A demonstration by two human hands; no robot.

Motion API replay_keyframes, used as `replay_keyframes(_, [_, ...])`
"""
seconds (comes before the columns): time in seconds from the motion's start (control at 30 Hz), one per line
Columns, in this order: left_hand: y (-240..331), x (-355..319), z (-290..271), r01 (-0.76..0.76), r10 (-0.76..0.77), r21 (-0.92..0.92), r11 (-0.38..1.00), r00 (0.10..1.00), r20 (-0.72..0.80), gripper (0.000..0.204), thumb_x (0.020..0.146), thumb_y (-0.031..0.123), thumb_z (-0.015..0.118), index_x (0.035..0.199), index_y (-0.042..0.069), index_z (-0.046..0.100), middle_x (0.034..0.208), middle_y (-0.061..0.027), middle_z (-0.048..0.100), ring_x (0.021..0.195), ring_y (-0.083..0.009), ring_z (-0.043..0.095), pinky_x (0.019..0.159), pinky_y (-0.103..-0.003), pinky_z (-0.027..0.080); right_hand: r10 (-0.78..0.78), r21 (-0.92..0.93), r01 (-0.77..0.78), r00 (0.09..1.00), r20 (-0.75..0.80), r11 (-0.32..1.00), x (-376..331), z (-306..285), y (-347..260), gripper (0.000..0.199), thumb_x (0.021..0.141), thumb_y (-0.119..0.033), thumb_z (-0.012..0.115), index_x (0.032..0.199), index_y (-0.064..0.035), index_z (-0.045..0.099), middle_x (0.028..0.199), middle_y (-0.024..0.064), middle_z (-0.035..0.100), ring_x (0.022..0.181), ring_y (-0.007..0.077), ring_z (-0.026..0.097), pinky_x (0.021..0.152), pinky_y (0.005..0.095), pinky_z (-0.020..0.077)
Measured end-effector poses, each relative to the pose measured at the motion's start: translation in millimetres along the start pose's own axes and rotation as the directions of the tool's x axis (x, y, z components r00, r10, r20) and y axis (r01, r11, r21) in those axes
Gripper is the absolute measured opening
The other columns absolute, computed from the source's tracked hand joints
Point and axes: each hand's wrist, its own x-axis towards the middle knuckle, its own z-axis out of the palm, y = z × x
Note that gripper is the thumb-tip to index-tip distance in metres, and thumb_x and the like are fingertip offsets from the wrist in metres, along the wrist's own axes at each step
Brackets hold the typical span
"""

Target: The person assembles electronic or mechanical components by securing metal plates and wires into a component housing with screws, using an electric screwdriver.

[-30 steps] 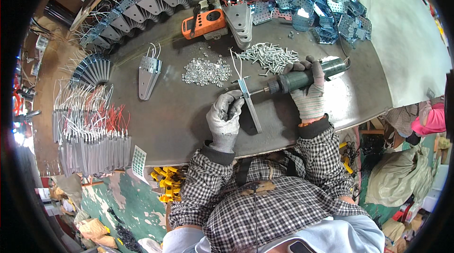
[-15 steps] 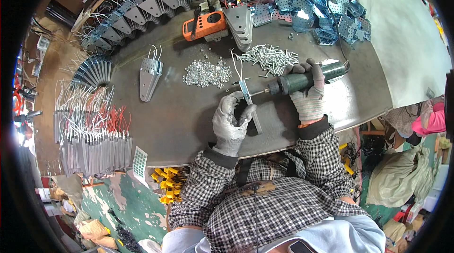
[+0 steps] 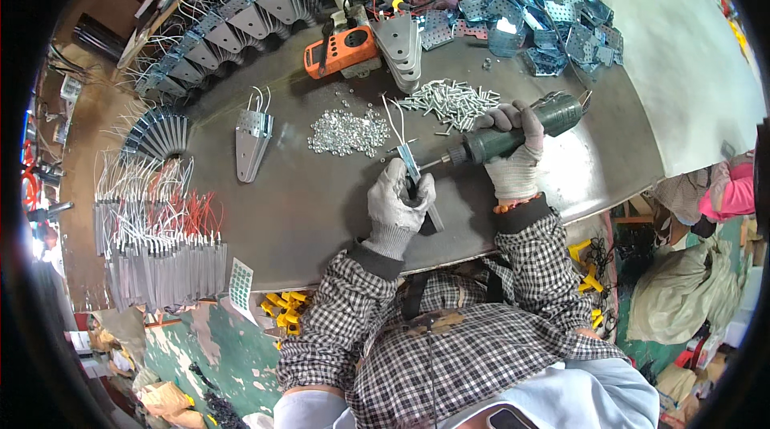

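My gloved left hand (image 3: 399, 203) is closed round a narrow metal heating plate assembly (image 3: 409, 161) standing on edge, with two white wires rising from its far end. My gloved right hand (image 3: 513, 158) grips a dark green electric screwdriver (image 3: 555, 114). The driver's thin bit points left and reaches the side of the assembly just beyond my left fingers; whether it sits in a screw is too small to tell. Beyond my hands lie a heap of silver screws (image 3: 453, 103) and a heap of small nuts (image 3: 350, 132). A tapered plate assembly (image 3: 253, 145) with white wires lies farther left.
Flat wired heating elements (image 3: 164, 273) line the table's left edge, with rows of tapered assemblies (image 3: 215, 38) behind. At the back are an orange meter (image 3: 346, 49), stacked grey tapered plates (image 3: 396, 46) and a pile of perforated metal brackets (image 3: 513, 16). A cable trails to the screwdriver.
The screwdriver has tilted, its rear end now farther from me, and my right hand has shifted slightly left. My left hand still holds the assembly, now slightly more turned.
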Motion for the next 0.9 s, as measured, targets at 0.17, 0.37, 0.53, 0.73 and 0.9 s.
replay_keyframes(0.17, [1, 0, -2, 0.196, -0.167, -0.404, 0.894, 0.980, 0.108, 0.041, 0.101, 0.038, 0.038, 0.074, 0.008, 0.043, 0.059, -0.0046, 0.038, 0.049, -0.0123, 0.038, 0.043, -0.025, 0.031, 0.008, -0.062, -0.002, 0.994, 0.105, 0.998, 6, 0, 3, 0.018, 0.083, -0.015, 0.073, 0.085, -0.0135, 0.055, 0.075, -0.0051, 0.039, 0.069, 0.0104, 0.039, 0.079, 0.0337, 0.0426])
replay_keyframes(0.37, [52, 14, -20, 0.284, -0.269, 0.410, 0.866, 0.958, -0.096, 0.040, 0.099, 0.042, 0.044, 0.086, 0.007, 0.057, 0.074, 0.0033, 0.053, 0.055, -0.0066, 0.043, 0.049, -0.022, 0.039, 0.126, -0.134, -0.098, 0.968, 0.219, 0.986, -6, 16, 2, 0.044, 0.084, -0.025, 0.075, 0.117, -0.0102, 0.051, 0.085, -0.0008, 0.047, 0.086, 0.0156, 0.048, 0.099, 0.0420, 0.0414])
replay_keyframes(0.53, [60, 8, -56, 0.485, -0.390, -0.342, 0.805, 0.867, 0.311, 0.031, 0.101, 0.027, 0.043, 0.093, 0.004, 0.063, 0.079, -0.0034, 0.061, 0.055, -0.0076, 0.049, 0.052, -0.019, 0.040, -0.108, -0.262, 0.137, 0.987, 0.122, 0.955, -21, 24, -28, 0.050, 0.086, -0.021, 0.072, 0.126, -0.0076, 0.045, 0.091, 0.0009, 0.053, 0.091, 0.0179, 0.054, 0.104, 0.0503, 0.0399])
replay_keyframes(0.73, [22, -39, -34, -0.533, 0.323, 0.720, 0.445, 0.845, 0.426, 0.012, 0.072, 0.006, 0.074, 0.080, 0.000, 0.069, 0.128, -0.0188, 0.058, 0.127, -0.0329, 0.046, 0.104, -0.042, 0.038, -0.098, -0.178, 0.105, 0.994, 0.047, 0.978, -28, 17, -37, 0.041, 0.086, -0.014, 0.070, 0.120, -0.0053, 0.048, 0.085, -0.0007, 0.051, 0.080, 0.0137, 0.054, 0.106, 0.0466, 0.0367])
replay_keyframes(0.9, [34, -33, -23, -0.613, 0.358, 0.723, 0.318, 0.784, 0.507, 0.020, 0.071, 0.003, 0.076, 0.082, 0.002, 0.060, 0.141, -0.0198, 0.048, 0.136, -0.0294, 0.038, 0.106, -0.041, 0.037, -0.071, -0.155, 0.068, 0.997, -0.011, 0.986, -31, 12, -31, 0.040, 0.086, -0.013, 0.070, 0.119, -0.0061, 0.048, 0.083, -0.0011, 0.051, 0.080, 0.0137, 0.054, 0.100, 0.0452, 0.0391])
